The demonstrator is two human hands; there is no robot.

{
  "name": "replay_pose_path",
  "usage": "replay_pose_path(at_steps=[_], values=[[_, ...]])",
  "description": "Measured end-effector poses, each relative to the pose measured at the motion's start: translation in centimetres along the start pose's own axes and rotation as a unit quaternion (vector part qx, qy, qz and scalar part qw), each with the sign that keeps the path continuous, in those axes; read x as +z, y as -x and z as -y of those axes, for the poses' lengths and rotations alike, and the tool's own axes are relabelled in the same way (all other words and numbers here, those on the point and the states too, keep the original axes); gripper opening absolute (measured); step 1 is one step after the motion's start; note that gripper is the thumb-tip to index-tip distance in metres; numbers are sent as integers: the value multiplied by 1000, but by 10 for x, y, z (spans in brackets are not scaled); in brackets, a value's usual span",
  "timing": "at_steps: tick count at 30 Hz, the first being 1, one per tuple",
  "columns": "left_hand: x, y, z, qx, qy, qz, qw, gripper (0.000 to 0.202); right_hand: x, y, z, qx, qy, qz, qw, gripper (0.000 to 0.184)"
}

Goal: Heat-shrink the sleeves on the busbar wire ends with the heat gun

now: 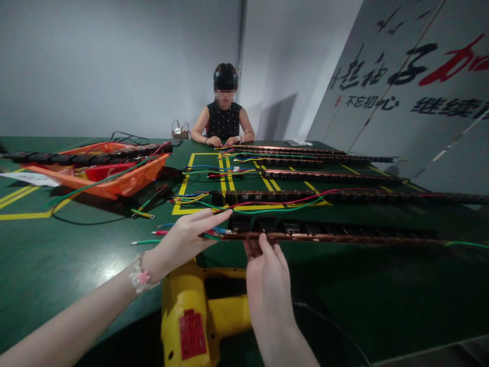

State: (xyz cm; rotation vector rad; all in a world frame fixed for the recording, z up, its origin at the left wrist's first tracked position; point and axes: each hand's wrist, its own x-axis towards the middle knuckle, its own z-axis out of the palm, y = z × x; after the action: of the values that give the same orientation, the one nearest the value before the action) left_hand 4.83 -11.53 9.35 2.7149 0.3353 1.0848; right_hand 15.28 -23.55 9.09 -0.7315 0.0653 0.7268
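Observation:
A long black segmented strip (pixel 294 228) with copper-coloured edges is held slightly tilted above the green table. My right hand (pixel 267 275) grips its near edge, thumb on the front and fingers underneath. At the strip's left end, my left hand (pixel 191 232) has its index finger stretched along the black part, while red, blue and green wires (pixel 219 231) run between its fingers and thumb. Their bare ends stick out left of that hand. Below both hands lies a yellow power tool (pixel 187 306) with a red label, partly hidden by my right wrist.
Several similar strips (pixel 336 196) with coloured wires lie across the yellow-taped table (pixel 114 244). An orange basket (pixel 118 186) holds red items, with another strip across it. Loose wires lie beside the basket. A person (pixel 224 114) sits opposite, hands near the far strips. A small woven basket (pixel 180 131) stands behind.

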Motion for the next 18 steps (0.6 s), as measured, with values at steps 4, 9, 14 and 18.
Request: replay_pose_path(at_steps=[4, 9, 14, 18], values=[[16, -14, -6, -55, 54, 35, 996, 41, -13, -15, 4, 0, -5, -63, 998, 20], [1, -24, -2, -88, -30, 162, 982, 50, -19, -39, 17, -9, 14, -99, 995, 22], [-13, -14, 29, -144, -4, 294, 945, 35, -19, -50, 34, 33, 23, -113, 993, 18], [4, -13, 53, -146, 51, 324, 933, 36, -33, -18, 23, 14, 91, -29, 995, 41]])
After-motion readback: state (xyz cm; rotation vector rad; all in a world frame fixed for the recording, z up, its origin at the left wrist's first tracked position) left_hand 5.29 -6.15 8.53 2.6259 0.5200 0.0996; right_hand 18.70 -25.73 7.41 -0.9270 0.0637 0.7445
